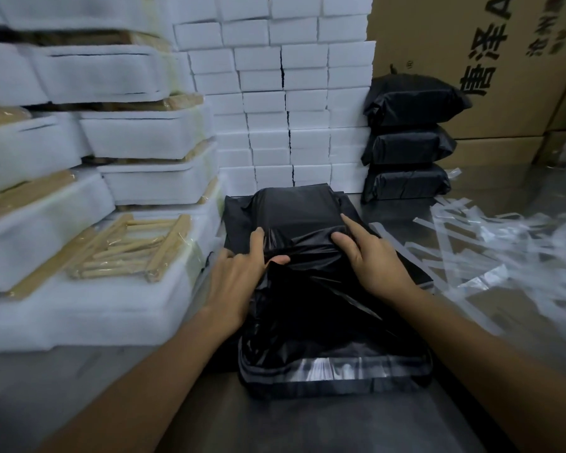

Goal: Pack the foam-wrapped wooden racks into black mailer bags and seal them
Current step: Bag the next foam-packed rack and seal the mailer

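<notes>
Our left hand [242,276] and right hand [370,256] sit a little apart, both pinching the slack black mailer bag [307,308] at the middle of the tabletop [307,426], the rack already inside at its far end. We judge the film thin and slippery over a stiff, light block; better to hold at the block's corners. Its adhesive strip [334,369] faces the near edge, unsealed.

Left hand [239,276] and right hand [371,259] bare; forearms bare to the frame edge; seemingly no rings or watch.
</notes>
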`<state>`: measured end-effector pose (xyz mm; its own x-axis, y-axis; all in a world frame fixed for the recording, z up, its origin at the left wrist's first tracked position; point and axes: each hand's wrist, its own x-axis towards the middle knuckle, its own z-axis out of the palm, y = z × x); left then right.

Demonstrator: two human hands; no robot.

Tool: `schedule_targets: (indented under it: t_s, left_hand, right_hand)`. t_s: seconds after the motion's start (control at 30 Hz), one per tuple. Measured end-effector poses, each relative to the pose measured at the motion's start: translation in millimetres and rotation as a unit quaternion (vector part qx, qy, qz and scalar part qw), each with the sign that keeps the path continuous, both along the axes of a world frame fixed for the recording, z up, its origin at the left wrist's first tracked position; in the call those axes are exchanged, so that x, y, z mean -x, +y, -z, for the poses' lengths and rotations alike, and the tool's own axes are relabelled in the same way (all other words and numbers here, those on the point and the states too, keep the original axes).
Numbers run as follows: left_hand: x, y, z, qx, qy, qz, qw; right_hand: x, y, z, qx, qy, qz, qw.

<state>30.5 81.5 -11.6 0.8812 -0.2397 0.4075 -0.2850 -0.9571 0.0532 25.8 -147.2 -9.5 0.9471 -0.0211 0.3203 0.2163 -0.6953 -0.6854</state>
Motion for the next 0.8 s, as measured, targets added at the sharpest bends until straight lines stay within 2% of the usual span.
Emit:
schedule_targets:
  t_s: [0.07,0.2,0.3,0.37,0.43,0.63,0.8]
  left_hand:
    - [9,2,1,-0.025,-0.035,-0.002,0.999]
    - [27,4,-2,0.082,-0.049,0.025,0.995]
    - [31,3,-2,0.084,-0.082,0.040,0.992]
    - [30,2,-1,0.078,-0.070,0.022,0.994]
    - [29,5,0,0.097,-0.050,0.034,0.993]
    - [36,27,-1,0.144,0.064,0.044,0.987]
    - [40,30,-3,0.151,0.095,0.060,0.982]
  right_hand:
    - [11,-4,4,-0.004,-0.032,-0.010,0.999]
    - [25,-9,11,0.009,-0.083,0.023,0.996]
    - [30,-8,11,0.058,-0.130,0.052,0.988]
    - [32,-6,11,0.072,-0.146,0.050,0.985]
    - [32,-7,10,0.053,-0.125,0.040,0.990]
    - [31,-32,2,0.052,0.029,-0.039,0.997]
    - [36,-45,-3,0.033,0.077,-0.109,0.990]
